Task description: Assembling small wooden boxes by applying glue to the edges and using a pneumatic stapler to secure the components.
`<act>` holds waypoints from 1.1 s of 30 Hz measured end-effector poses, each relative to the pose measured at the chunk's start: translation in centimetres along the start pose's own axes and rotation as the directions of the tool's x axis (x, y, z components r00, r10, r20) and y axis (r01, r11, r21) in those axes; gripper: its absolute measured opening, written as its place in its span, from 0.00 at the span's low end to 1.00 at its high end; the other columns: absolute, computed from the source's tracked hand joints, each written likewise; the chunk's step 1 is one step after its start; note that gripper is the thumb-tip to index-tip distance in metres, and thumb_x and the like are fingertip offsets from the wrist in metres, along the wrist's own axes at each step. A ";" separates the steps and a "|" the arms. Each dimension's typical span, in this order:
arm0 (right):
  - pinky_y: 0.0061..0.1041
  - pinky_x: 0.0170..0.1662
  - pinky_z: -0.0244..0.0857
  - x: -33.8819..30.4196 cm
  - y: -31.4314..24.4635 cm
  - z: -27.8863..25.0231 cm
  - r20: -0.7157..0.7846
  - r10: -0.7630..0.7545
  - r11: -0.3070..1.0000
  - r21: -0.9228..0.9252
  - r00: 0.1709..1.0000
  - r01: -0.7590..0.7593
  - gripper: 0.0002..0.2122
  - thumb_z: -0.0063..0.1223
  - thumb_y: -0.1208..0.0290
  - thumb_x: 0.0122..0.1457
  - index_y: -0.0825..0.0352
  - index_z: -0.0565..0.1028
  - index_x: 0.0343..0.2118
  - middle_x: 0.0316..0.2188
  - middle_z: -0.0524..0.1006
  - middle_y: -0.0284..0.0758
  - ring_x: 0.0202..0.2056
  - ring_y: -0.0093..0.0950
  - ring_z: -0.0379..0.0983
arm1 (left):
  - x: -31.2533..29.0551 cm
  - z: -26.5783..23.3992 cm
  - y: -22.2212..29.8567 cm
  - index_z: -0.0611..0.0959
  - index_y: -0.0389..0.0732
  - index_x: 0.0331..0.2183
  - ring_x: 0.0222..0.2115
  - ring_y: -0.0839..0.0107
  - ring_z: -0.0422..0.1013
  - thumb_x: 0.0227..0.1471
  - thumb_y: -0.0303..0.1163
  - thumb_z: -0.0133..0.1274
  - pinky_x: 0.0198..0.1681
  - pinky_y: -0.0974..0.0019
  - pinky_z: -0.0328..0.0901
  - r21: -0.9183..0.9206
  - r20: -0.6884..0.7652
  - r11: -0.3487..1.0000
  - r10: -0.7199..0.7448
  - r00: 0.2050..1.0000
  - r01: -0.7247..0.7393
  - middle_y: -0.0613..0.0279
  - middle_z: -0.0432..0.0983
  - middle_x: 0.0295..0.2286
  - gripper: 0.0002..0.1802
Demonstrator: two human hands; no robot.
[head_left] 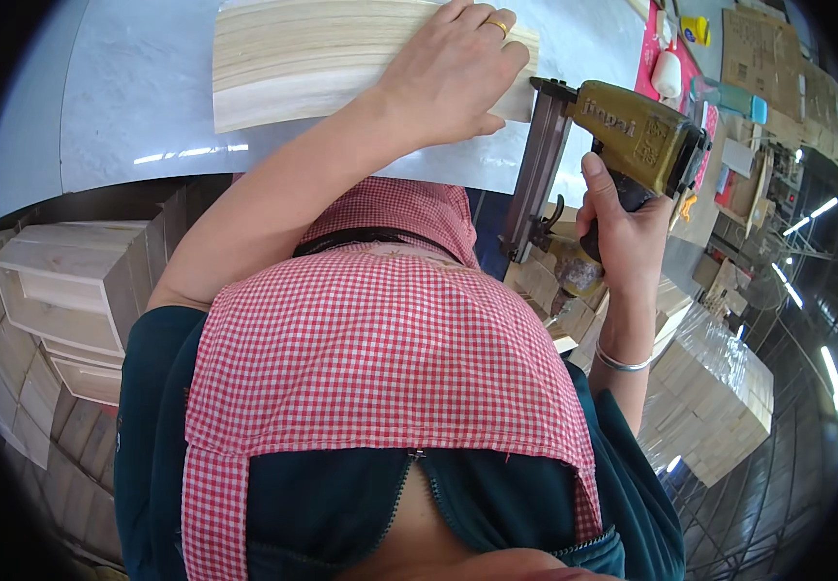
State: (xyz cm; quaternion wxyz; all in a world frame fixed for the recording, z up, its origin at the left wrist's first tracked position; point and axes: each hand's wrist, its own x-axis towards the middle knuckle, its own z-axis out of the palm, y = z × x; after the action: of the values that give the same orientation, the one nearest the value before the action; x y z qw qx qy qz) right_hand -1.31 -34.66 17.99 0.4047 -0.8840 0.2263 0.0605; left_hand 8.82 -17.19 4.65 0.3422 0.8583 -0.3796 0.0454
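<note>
A pale, striped-grain wooden piece (293,58) lies along the near part of the table, at the top of the view. Across its right end lies my left hand (453,77), fingers bent over the far side and thumb by the near edge, gripping it. My right hand (627,228) is wrapped round the handle of an olive-gold nail gun (632,140), thumb up along the back of the grip. The gun's dark magazine stands just right of the wooden piece. Whether its nose touches the wood, I cannot tell.
The table (138,107) has a pale, glossy top. A white bottle (667,74), a yellow container (696,30) and a teal bottle (729,100) are at the far right. Wooden boxes (60,281) stand lower left; a plastic-wrapped wooden stack (714,387) is lower right.
</note>
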 end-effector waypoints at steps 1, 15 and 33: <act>0.16 0.15 0.56 0.1 -0.1 0.1 -0.006 -0.004 1.000 0.008 1.000 0.004 0.10 0.63 0.68 0.60 0.71 0.78 0.34 0.14 0.71 0.29 0.12 0.18 0.63 | 0.0 -0.1 0.0 0.78 0.34 0.38 0.53 0.50 0.65 0.41 0.42 0.67 0.62 0.50 0.54 0.010 0.001 1.000 -0.001 1.000 0.001 0.37 0.70 0.50 0.27; 0.16 0.15 0.55 5.4 -3.9 -1.0 0.096 -0.062 0.967 -0.240 0.993 0.083 0.10 0.64 0.68 0.59 0.70 0.78 0.29 0.12 0.70 0.28 0.11 0.17 0.62 | -1.0 0.8 0.9 0.81 0.38 0.37 0.46 0.58 0.67 0.31 0.42 0.73 0.58 0.58 0.56 0.169 -0.139 0.972 -0.142 0.980 0.165 0.49 0.74 0.46 0.30; 0.16 0.14 0.55 6.8 -3.8 -1.1 0.161 -0.099 0.971 -0.199 0.982 0.131 0.10 0.65 0.68 0.58 0.71 0.79 0.32 0.12 0.72 0.28 0.11 0.17 0.62 | -1.0 0.6 0.8 0.82 0.36 0.38 0.43 0.59 0.68 0.32 0.42 0.72 0.57 0.59 0.56 0.196 -0.143 0.969 -0.126 0.982 0.153 0.49 0.76 0.43 0.31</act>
State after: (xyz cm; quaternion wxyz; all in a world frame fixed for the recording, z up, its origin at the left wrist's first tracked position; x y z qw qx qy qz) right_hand 6.34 -35.69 19.38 0.3284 -0.9261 0.1359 0.1265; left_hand 7.47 -17.32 4.28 0.2778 0.9089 -0.2885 0.1160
